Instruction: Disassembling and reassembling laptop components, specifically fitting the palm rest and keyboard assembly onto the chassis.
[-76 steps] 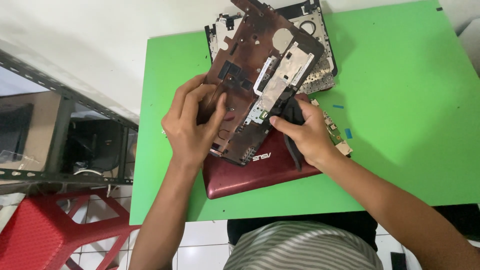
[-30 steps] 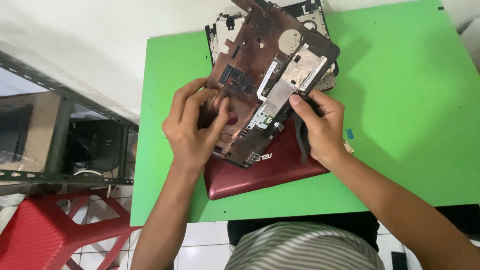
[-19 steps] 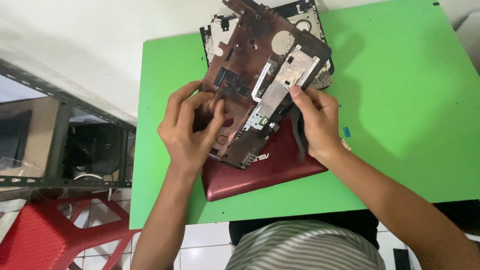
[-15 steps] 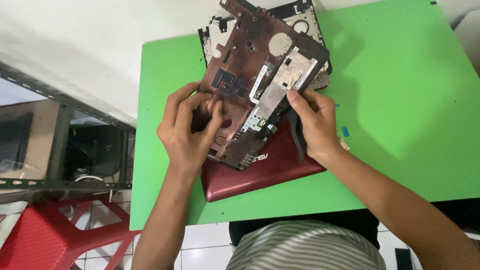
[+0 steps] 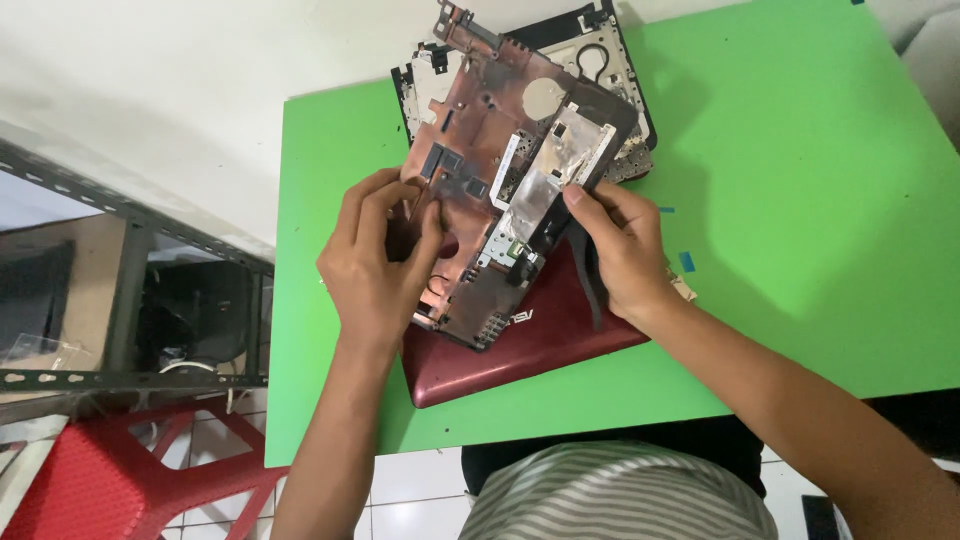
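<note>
Hands are closed on a copper-brown plastic laptop case frame (image 5: 500, 170), which is held tilted between them above a dark red glossy laptop lid (image 5: 540, 345) lying on the bright green table (image 5: 800, 200). The frame's left edge is gripped by the left hand (image 5: 380, 265), fingers curled over it. Its lower right edge, near a silver metal patch, is pinched by the right hand (image 5: 625, 255), in which a black tool is also held. A black bezel (image 5: 590, 30) is seen behind the frame.

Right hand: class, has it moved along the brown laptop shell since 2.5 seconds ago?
Yes. The right hand has slid up the laptop shell, away from the red lid.
</note>
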